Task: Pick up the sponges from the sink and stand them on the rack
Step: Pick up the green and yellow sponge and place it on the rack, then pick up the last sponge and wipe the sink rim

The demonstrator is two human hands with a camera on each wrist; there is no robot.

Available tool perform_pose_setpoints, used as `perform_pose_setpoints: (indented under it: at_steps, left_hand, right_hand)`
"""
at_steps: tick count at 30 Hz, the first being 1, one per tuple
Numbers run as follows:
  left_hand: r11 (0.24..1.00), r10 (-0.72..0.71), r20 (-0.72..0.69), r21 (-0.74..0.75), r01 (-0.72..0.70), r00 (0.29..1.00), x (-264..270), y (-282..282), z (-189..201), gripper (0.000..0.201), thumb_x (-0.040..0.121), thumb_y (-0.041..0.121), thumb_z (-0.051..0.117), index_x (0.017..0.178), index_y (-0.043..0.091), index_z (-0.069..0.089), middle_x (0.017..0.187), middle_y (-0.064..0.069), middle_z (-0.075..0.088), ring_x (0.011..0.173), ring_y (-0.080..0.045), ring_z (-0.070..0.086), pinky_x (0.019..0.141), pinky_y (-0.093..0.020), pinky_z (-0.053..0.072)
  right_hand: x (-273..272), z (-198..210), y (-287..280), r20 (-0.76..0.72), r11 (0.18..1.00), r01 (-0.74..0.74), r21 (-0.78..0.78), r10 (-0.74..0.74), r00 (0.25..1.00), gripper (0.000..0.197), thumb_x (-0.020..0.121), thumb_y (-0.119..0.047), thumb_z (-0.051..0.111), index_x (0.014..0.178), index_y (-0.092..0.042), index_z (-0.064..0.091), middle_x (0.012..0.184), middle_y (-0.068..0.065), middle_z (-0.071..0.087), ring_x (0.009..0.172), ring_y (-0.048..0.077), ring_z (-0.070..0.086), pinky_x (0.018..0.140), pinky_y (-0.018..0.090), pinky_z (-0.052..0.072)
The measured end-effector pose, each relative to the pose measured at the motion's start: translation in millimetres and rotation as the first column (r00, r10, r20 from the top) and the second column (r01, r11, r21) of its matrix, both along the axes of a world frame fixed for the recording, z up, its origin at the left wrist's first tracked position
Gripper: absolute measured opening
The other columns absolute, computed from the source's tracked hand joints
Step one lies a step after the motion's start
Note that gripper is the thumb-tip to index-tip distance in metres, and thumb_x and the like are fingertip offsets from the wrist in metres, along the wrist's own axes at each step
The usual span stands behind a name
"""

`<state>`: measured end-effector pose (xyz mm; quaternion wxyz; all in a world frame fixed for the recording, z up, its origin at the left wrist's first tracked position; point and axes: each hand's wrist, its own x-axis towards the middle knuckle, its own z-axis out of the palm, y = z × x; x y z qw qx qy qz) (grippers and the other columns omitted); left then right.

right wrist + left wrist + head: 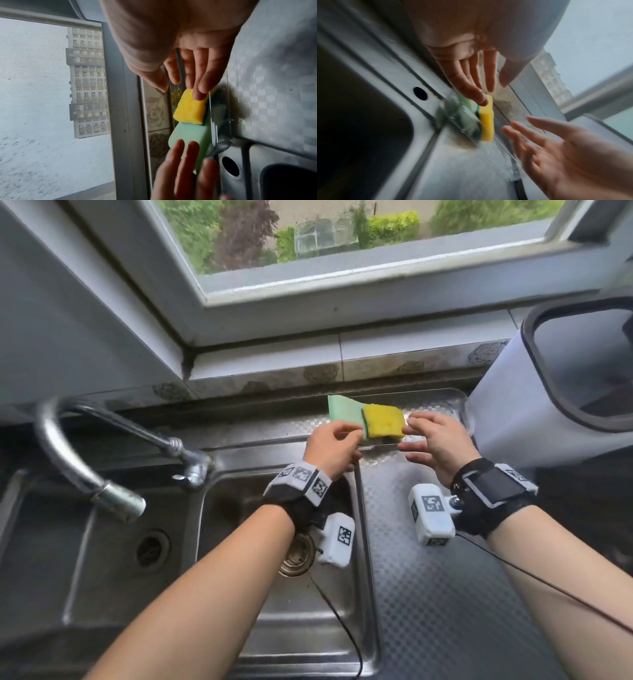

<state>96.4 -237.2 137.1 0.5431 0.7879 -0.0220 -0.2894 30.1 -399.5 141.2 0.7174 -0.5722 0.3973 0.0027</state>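
Note:
A yellow sponge [383, 421] and a pale green sponge [344, 413] stand on edge, side by side, in a clear plastic rack [380, 446] behind the sink [239, 508]. My left hand [352, 436] is at the left end of the pair with straight fingers. In the left wrist view one fingertip [482, 102] touches the top of the yellow sponge [486, 121]. My right hand [411, 433] is at the right end. In the right wrist view its straight fingertips [197, 94] rest on the yellow sponge [190, 109], beside the green sponge [188, 135]. Neither hand grips anything.
A curved chrome faucet [85, 457] reaches over the left basin. A large white bin [548, 371] stands right of the rack. The patterned steel drainboard [445, 577] lies under my right forearm. A tiled ledge and a window run behind.

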Motion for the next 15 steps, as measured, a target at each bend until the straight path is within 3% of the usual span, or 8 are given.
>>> perform_pose_setpoints:
  at_steps: [3,6,8,10,12,15]
  left_hand:
    - [0.998,0.059,-0.091,0.006,-0.058,0.994,-6,45,-13,0.015,0.087,0.024,0.061,0.100,0.018,0.067,0.084,0.001,0.068,0.064,-0.014,0.063,0.042,-0.020,0.048]
    - [0.983,0.183,-0.196,0.051,-0.177,0.963,-13,87,-46,0.010,0.090,0.024,0.058,0.092,0.018,0.065,0.083,-0.002,0.065,0.062,-0.013,0.060,0.045,-0.021,0.046]
    - [0.973,0.226,-0.267,0.114,-0.202,0.937,-16,107,-72,0.007,0.090,0.024,0.058,0.085,0.023,0.064,0.086,-0.003,0.065,0.066,-0.014,0.061,0.053,-0.024,0.047]
    - [0.967,0.232,-0.309,0.180,-0.183,0.923,-15,121,-103,0.007,0.088,0.025,0.059,0.089,0.022,0.066,0.091,-0.004,0.066,0.078,-0.018,0.064,0.063,-0.028,0.050]
    - [0.959,0.219,-0.301,0.241,-0.148,0.928,-11,128,-130,0.020,0.086,0.025,0.062,0.103,0.015,0.068,0.095,-0.007,0.068,0.086,-0.022,0.065,0.070,-0.032,0.050]
    - [0.924,0.063,-0.244,0.381,0.036,0.968,-5,127,-169,0.034,0.083,0.025,0.065,0.114,0.013,0.067,0.113,-0.012,0.071,0.104,-0.026,0.066,0.087,-0.029,0.048]
  right_hand:
    - [-10,4,19,0.064,0.999,-0.029,-0.017,0.030,0.997,0.010,0.088,-0.023,0.057,0.097,-0.020,0.061,0.084,0.006,0.067,0.056,0.018,0.061,0.042,0.022,0.043]
    - [-18,0,47,0.073,0.996,-0.087,0.020,0.086,0.994,0.009,0.088,-0.021,0.058,0.096,-0.018,0.063,0.079,0.006,0.067,0.049,0.014,0.060,0.039,0.021,0.042]
    - [-22,-8,70,0.047,0.984,-0.167,0.066,0.164,0.985,0.013,0.089,-0.021,0.058,0.099,-0.013,0.063,0.078,0.008,0.067,0.050,0.015,0.060,0.042,0.022,0.043]
    - [-24,-19,97,0.002,0.967,-0.235,0.101,0.236,0.972,0.016,0.090,-0.019,0.058,0.102,-0.010,0.061,0.078,0.009,0.066,0.049,0.014,0.060,0.041,0.022,0.044]
    - [-27,-31,116,-0.054,0.960,-0.253,0.119,0.260,0.964,0.014,0.090,-0.018,0.058,0.101,-0.010,0.061,0.077,0.008,0.065,0.045,0.010,0.060,0.040,0.021,0.044]
    - [-39,-50,129,-0.106,0.966,-0.221,0.133,0.236,0.966,0.009,0.090,-0.017,0.057,0.096,-0.012,0.062,0.077,0.008,0.065,0.046,0.010,0.059,0.040,0.020,0.045]
